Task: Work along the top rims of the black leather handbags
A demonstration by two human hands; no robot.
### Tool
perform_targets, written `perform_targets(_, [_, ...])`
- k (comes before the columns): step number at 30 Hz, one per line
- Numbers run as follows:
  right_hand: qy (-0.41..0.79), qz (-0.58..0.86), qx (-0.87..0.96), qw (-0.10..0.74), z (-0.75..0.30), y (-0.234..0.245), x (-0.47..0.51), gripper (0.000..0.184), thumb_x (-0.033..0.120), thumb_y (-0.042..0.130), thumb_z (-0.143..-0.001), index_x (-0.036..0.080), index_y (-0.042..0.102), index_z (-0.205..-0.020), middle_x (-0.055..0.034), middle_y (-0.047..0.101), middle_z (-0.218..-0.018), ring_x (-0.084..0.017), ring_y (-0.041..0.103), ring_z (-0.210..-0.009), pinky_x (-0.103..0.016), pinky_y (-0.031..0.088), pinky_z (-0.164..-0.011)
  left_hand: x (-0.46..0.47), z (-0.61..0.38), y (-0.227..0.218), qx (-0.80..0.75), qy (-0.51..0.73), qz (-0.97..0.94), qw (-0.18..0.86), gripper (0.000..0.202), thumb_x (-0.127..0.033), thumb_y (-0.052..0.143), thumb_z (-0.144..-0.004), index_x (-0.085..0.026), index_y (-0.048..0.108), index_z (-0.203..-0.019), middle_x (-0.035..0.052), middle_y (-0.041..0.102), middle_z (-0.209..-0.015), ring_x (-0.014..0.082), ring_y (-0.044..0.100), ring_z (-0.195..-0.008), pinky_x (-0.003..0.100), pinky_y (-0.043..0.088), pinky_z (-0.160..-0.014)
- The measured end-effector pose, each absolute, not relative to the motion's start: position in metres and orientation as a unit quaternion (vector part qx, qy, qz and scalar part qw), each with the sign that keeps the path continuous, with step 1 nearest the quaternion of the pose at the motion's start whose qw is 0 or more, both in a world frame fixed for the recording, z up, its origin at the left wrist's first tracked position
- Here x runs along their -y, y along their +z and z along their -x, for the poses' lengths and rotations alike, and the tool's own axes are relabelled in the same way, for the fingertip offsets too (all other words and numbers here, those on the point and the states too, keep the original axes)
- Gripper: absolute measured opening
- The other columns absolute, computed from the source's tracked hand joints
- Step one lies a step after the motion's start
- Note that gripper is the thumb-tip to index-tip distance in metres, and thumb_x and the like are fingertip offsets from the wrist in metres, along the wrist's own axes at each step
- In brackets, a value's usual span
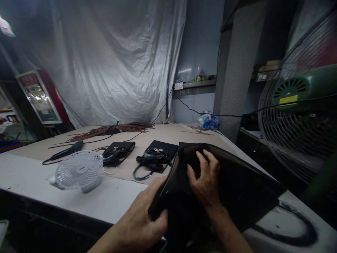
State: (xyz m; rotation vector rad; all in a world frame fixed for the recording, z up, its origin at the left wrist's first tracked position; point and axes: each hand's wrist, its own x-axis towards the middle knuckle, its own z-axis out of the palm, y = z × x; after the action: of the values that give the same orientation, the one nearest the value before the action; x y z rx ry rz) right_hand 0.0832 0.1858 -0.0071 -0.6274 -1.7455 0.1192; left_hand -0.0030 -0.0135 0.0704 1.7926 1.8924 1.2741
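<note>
A large black handbag (242, 175) is tilted up at the table's front right, and its dark handle (302, 225) loops out at the lower right. My left hand (147, 214) is closed round the bag's near left edge, thumb on the side facing me. With fingers spread and slightly bent, my right hand (206, 175) rests against the bag's black surface near its upper edge. Beyond my left hand lies a smaller black handbag (158, 149) with a metal clasp and a wrapped handle. Another small black handbag (118, 151) lies farther left.
A white desk fan (80, 169) stands at the left on the table (116, 196), near a black corded tool (67, 151). Behind lies a bundle of brown strips (121, 128). A blue plastic bag (209, 120) sits at the back, and a large caged fan (292, 91) stands right.
</note>
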Motion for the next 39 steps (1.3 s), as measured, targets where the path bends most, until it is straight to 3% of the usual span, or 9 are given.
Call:
perform_targets(4, [0.185, 0.178, 0.781, 0.569, -0.095, 0.010, -0.178, 0.032, 0.027, 0.052, -0.086, 0.017, 0.056, -0.116, -0.0130, 0.054, -0.122, -0.025, 0.050, -0.116, -0.044, 0.042, -0.100, 0.013, 0.007, 0.073, -0.659, 0.443, -0.591, 0.143, 0.069, -0.006, 0.050, -0.070, -0.027, 0.046, -0.135, 0.0053, 0.060, -0.122, 0.0228, 0.059, -0.104, 0.034, 0.050, -0.091])
perform_targets(7, [0.318, 0.198, 0.772, 0.513, -0.121, 0.013, -0.173, 0.020, 0.035, 0.053, -0.087, 0.018, 0.062, -0.090, -0.0056, 0.063, -0.091, -0.019, 0.060, -0.086, -0.030, 0.050, -0.078, 0.014, 0.014, 0.074, -0.673, 0.444, -0.571, 0.154, 0.067, -0.006, 0.049, -0.070, -0.025, 0.048, -0.133, 0.0054, 0.061, -0.119, 0.0219, 0.059, -0.100, 0.032, 0.050, -0.087])
perform_targets(12, [0.376, 0.220, 0.862, 0.259, -0.169, 0.018, -0.179, 0.038, 0.041, 0.048, -0.089, 0.017, 0.052, -0.059, 0.0018, 0.047, -0.058, -0.011, 0.044, -0.055, -0.021, 0.034, -0.048, 0.015, 0.020, 0.074, -0.671, 0.446, -0.565, 0.175, 0.066, -0.005, 0.049, -0.067, -0.023, 0.050, -0.130, 0.0041, 0.062, -0.116, 0.0202, 0.059, -0.095, 0.029, 0.049, -0.083])
perform_targets(20, [0.392, 0.162, 0.904, 0.051, -0.198, 0.014, -0.179, 0.034, 0.034, 0.045, -0.089, 0.018, 0.065, -0.066, -0.0005, 0.059, -0.062, -0.013, 0.053, -0.057, -0.022, 0.039, -0.053, 0.011, 0.021, 0.073, -0.668, 0.432, -0.579, 0.182, 0.064, -0.004, 0.049, -0.069, -0.022, 0.049, -0.130, 0.0046, 0.059, -0.118, 0.0193, 0.057, -0.098, 0.028, 0.048, -0.085])
perform_targets(23, [0.309, 0.172, 0.932, 0.079, -0.189, 0.009, -0.179, 0.030, 0.036, 0.048, -0.087, 0.021, 0.071, -0.100, -0.0061, 0.068, -0.101, -0.021, 0.061, -0.095, -0.031, 0.047, -0.085, 0.012, 0.020, 0.075, -0.668, 0.411, -0.591, 0.190, 0.062, -0.006, 0.049, -0.073, -0.022, 0.045, -0.133, 0.0042, 0.060, -0.117, 0.0188, 0.057, -0.100, 0.028, 0.047, -0.087])
perform_targets(26, [0.251, 0.250, 0.930, 0.095, -0.170, 0.001, -0.183, 0.055, 0.039, 0.049, -0.086, 0.020, 0.046, -0.137, -0.0108, 0.048, -0.139, -0.027, 0.040, -0.130, -0.041, 0.032, -0.108, 0.011, 0.017, 0.078, -0.662, 0.389, -0.608, 0.201, 0.059, -0.009, 0.049, -0.078, -0.023, 0.043, -0.135, 0.0040, 0.059, -0.119, 0.0178, 0.056, -0.101, 0.028, 0.046, -0.090])
perform_targets(32, [0.215, 0.326, 0.915, 0.105, -0.127, -0.013, -0.197, 0.040, 0.006, 0.042, -0.080, 0.012, 0.060, -0.114, -0.0147, 0.066, -0.107, -0.024, 0.063, -0.098, -0.032, 0.048, -0.083, 0.013, 0.013, 0.085, -0.652, 0.366, -0.631, 0.206, 0.057, -0.013, 0.051, -0.082, -0.027, 0.041, -0.136, 0.0021, 0.056, -0.122, 0.0161, 0.055, -0.103, 0.026, 0.046, -0.091])
perform_targets(35, [0.164, 0.386, 0.876, 0.239, -0.122, -0.008, -0.203, 0.028, 0.015, 0.045, -0.086, 0.013, 0.058, -0.111, -0.0145, 0.065, -0.103, -0.024, 0.065, -0.089, -0.031, 0.048, -0.073, 0.020, 0.016, 0.094, -0.652, 0.343, -0.637, 0.227, 0.054, -0.015, 0.051, -0.082, -0.028, 0.044, -0.134, 0.0008, 0.058, -0.118, 0.0156, 0.056, -0.099, 0.024, 0.047, -0.086])
perform_targets(39, [0.149, 0.397, 0.842, 0.333, -0.124, 0.004, -0.209, 0.041, 0.033, 0.049, -0.088, 0.017, 0.044, -0.126, -0.0146, 0.059, -0.115, -0.027, 0.065, -0.092, -0.034, 0.049, -0.071, 0.026, 0.024, 0.104, -0.664, 0.350, -0.607, 0.261, 0.052, -0.019, 0.053, -0.081, -0.028, 0.047, -0.132, 0.0010, 0.057, -0.119, 0.0175, 0.055, -0.102, 0.024, 0.047, -0.085])
